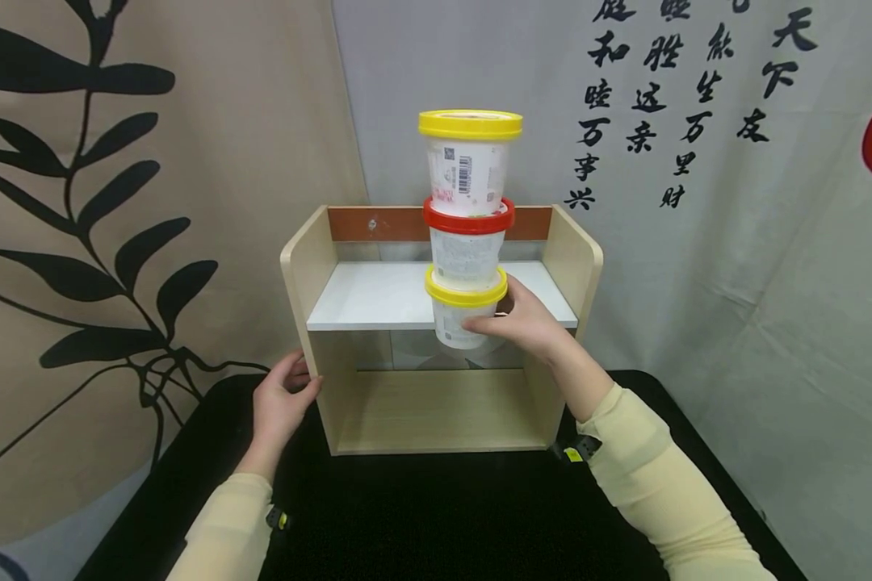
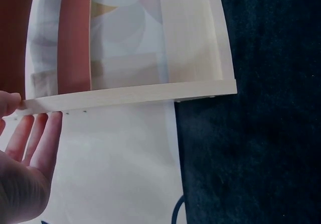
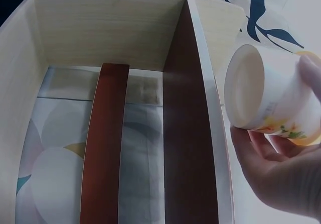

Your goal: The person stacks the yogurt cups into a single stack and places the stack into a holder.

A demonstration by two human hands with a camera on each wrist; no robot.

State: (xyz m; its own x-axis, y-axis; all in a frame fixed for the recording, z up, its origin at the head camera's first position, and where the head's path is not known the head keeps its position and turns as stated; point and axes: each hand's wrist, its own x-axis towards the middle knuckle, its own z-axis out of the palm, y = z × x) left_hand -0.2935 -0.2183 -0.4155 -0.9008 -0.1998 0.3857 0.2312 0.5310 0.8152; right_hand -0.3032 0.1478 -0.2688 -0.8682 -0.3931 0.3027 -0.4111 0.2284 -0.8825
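Observation:
Three white paper tubs with lids stand in one stack before a small two-tier wooden shelf (image 1: 436, 411). My right hand (image 1: 526, 323) grips the lowest tub (image 1: 452, 321), which has a yellow lid, at about the height of the white upper board. On it rests a red-lidded tub (image 1: 467, 254), and a yellow-lidded tub (image 1: 468, 169) with a barcode tops the stack. From the right wrist, the held tub's round base (image 3: 245, 88) shows, with the right hand (image 3: 286, 171) around its side. My left hand (image 1: 279, 403) pinches the shelf's left side panel (image 2: 145, 91) between thumb and fingers.
The shelf stands on a black-covered table (image 1: 436, 516). A reddish-brown rail (image 1: 385, 224) crosses its back above the white board (image 1: 374, 294). Behind hang a beige cloth with dark leaves (image 1: 94, 347) and a pale cloth with writing (image 1: 654, 266).

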